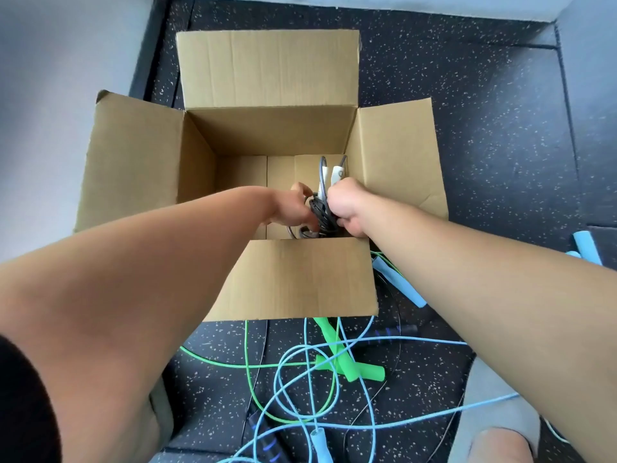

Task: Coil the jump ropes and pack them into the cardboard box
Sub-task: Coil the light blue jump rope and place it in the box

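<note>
Jump rope coil (pixel 320 213), gripped by left hand (pixel 289 208) and right hand (pixel 347 208), is inside the cardboard box (pixel 267 135) near its right wall. Bare box floor (pixel 240 172) shows leftward.

Speckled black floor (pixel 467 128) — grey walls (pixel 50 61)

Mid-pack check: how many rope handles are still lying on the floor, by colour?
Green handles: 2
Black handles with blue bands: 2
Light blue handles: 3 (a sliver beside the far-right one may be a fourth)
Total: 7
Not counted: the coiled rope gripped by the left hand and right hand inside the cardboard box.
</note>
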